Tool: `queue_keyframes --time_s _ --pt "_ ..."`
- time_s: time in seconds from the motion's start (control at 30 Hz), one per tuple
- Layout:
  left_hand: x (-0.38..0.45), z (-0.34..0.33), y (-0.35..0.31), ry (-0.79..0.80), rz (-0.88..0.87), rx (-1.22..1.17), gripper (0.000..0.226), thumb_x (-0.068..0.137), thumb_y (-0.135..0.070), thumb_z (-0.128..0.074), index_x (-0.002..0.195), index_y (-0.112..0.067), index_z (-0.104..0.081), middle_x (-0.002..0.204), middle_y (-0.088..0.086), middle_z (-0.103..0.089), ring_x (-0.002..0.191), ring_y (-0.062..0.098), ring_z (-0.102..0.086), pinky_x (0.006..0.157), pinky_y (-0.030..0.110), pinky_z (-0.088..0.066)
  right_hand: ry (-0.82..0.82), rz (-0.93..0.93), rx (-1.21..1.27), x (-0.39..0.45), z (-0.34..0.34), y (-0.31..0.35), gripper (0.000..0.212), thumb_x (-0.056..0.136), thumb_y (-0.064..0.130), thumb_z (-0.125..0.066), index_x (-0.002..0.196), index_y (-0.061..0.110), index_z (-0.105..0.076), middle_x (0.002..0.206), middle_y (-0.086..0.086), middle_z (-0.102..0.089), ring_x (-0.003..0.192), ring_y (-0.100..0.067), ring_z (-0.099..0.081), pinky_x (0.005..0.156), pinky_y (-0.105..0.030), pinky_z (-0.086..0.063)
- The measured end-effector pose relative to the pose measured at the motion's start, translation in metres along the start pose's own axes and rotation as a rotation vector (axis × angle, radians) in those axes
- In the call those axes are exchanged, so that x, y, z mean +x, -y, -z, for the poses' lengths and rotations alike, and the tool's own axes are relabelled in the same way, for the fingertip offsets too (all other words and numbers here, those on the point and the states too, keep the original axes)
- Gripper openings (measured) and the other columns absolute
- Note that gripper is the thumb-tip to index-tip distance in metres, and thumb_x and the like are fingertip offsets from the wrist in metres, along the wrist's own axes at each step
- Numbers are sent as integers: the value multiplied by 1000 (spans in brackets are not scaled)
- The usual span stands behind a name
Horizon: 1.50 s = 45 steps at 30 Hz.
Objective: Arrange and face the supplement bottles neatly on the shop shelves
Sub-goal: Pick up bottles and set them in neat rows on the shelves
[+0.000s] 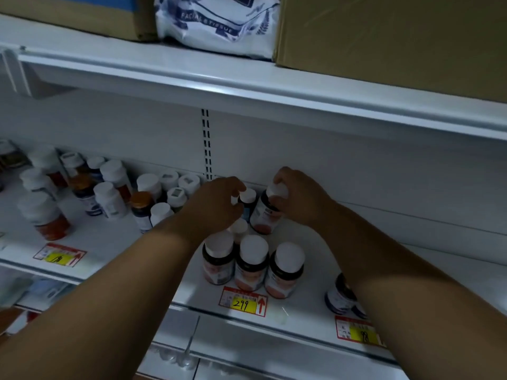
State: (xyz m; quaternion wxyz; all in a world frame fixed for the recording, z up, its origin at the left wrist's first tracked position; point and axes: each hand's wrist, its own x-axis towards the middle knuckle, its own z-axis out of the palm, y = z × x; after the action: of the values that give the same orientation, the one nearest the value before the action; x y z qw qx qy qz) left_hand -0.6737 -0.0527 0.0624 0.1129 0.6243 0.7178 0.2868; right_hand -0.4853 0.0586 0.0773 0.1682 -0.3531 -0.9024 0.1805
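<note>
**Both hands on bottles at the back of the shelf**

Far left of the frame, a loose scatter of supplement bottles (pixel 82 187) stands on the white shelf (pixel 301 311), white caps and orange caps mixed, several leaning. Below them, at the shelf lip, sits a red-and-yellow price tag (pixel 59 255).

Moving to the centre: the left hand (pixel 216 204) reaches in, fingers curled, fingertips pinching the white cap of a small dark bottle (pixel 247 201) near the back wall. Just beside it, the right hand (pixel 299 198) curls over the cap of a taller white-capped bottle (pixel 267 212), which tilts left, its base on the shelf.

In front of both hands, three matching white-capped bottles (pixel 253 266) stand upright in a tight row, touching side by side, above the price tag marked 299 (pixel 242 301).

Further right, one bottle with a blue label (pixel 340 294) shows partly behind the right forearm, with another price tag (pixel 356 331) beneath it.

Up top, cardboard boxes (pixel 384 37) flank a facial tissue pack (pixel 219 23) on the upper shelf.
</note>
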Motion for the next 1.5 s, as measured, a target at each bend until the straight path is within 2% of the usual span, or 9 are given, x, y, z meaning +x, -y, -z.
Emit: queue_keyframes --time_s 0.27,0.43,0.57,0.77,0.93,1.03,1.2,1.4,1.5 --pt "27 0 -24 593 79 493 47 89 -46 -60 121 -12 -62 130 9 -57 115 22 -53 94 29 -39 7 -16 27 -21 4 -3 38 87 29 -66 117 11 -49 106 -9 -49 91 -22 -52 69 -30 -41" --pt "42 -8 -29 727 60 515 34 91 -34 -61 100 -2 -69 103 13 -70 77 15 -57 69 21 -44 -13 -51 57 -30 1 -7 38 86 27 -67 117 12 -51 105 -10 -51 91 -21 -52 69 -30 -41" --pt "54 -1 -14 600 -11 517 28 90 -29 -62 100 -3 -68 106 13 -63 101 24 -60 88 31 -50 -34 -93 31 -25 1 1 37 86 28 -66 116 13 -50 104 -8 -51 89 -18 -49 61 -25 -32" --pt "63 15 19 447 -55 485 27 87 -28 -64 90 -1 -69 101 16 -68 95 25 -63 88 35 -51 -49 -73 48 -7 -17 27 38 85 25 -68 116 9 -54 105 -11 -56 90 -17 -50 59 -20 -26" --pt "57 9 48 390 -78 463 39 93 -38 -55 119 -9 -59 122 12 -59 110 25 -55 94 36 -46 -59 -122 132 3 -27 43 37 84 27 -71 115 15 -55 106 -2 -58 89 -12 -53 59 -6 -33" --pt "48 9 62 184 -157 326 46 90 -38 -56 131 -17 -52 128 10 -53 117 29 -50 97 38 -42 -84 -164 185 9 -23 51 39 81 30 -73 115 21 -56 108 2 -58 91 -13 -56 68 -18 -43" --pt "30 20 56 272 -248 -239 46 77 -36 -70 119 -36 -52 104 -24 -57 91 -17 -52 69 1 -36 -201 -165 149 21 -15 71 44 75 46 -75 109 23 -58 100 5 -59 87 -10 -56 70 -20 -45" --pt "21 22 67 163 -275 -184 50 75 -29 -80 119 -22 -57 97 -15 -59 77 -9 -54 65 -2 -37 -96 -100 70 23 -22 85 46 79 37 -74 119 22 -56 103 5 -55 79 -1 -48 61 -3 -31" --pt "9 23 77 155 -209 -224 45 83 -27 -73 124 -20 -56 109 -7 -62 88 2 -56 72 2 -39 -20 -76 35 21 -30 87 45 81 31 -73 121 20 -56 102 6 -54 79 2 -46 58 0 -30"
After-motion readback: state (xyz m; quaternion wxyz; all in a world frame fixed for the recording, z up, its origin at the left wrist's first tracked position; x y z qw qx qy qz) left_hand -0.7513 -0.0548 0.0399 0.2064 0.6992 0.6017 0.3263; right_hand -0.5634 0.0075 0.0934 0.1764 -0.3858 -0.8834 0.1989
